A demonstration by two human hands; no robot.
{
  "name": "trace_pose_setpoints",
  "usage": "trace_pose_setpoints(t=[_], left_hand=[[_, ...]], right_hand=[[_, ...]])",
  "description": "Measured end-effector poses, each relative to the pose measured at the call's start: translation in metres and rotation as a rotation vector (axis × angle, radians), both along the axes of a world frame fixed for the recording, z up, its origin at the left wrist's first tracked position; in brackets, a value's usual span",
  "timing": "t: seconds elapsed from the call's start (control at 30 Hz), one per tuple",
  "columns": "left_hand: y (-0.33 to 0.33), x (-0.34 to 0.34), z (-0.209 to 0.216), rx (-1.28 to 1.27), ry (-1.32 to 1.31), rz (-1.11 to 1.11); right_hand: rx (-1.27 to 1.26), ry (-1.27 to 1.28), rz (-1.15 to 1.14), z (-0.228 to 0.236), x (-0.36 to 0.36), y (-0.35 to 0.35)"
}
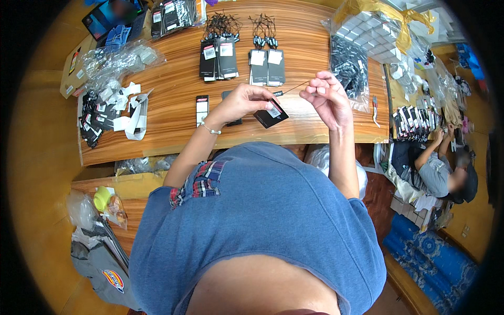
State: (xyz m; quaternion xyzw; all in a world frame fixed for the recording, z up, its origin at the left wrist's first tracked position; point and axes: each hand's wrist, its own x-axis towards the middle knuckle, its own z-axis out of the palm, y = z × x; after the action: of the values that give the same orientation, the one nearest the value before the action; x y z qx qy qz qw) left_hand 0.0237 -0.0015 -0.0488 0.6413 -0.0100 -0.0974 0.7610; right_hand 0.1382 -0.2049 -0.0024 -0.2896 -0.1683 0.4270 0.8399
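Observation:
My left hand (248,102) pinches a black hang tag (270,116) with a white sticker, tilted above the table's near edge. From the tag a thin dark string (295,88) runs up to the right, with a small black piece (278,93) on it. The string's far end is between the fingertips of my right hand (331,100). Beside my left wrist lies a narrow black tag (202,110) with white stickers; a dark card there is partly hidden by the hand. Beyond my hands are two groups of stacked, strung tags, one on the left (219,62) and one on the right (266,68).
At the right are a clear bag of black strings (347,65), a wrapped pack of small white boxes (367,34) and red-handled snips (375,110). Black tags (94,123), paper strips (137,118) and plastic bags (126,63) cover the left side. Another person (438,168) works far right.

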Motion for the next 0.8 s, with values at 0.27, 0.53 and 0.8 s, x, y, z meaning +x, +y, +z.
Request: trace_pose_setpoints(t=[0.27,0.53,0.8], left_hand=[[0.000,-0.007,0.012,-0.061,-0.009,0.322],[0.000,-0.002,0.016,0.035,-0.238,0.597],[-0.005,-0.003,0.022,0.068,-0.203,0.629]], right_hand=[[-0.420,-0.579,-0.406,0.006,-0.007,0.022],[-0.644,-0.713,-0.195,0.005,-0.036,0.048],[-0.832,-0.906,-0.311,0.002,-0.050,0.062]])
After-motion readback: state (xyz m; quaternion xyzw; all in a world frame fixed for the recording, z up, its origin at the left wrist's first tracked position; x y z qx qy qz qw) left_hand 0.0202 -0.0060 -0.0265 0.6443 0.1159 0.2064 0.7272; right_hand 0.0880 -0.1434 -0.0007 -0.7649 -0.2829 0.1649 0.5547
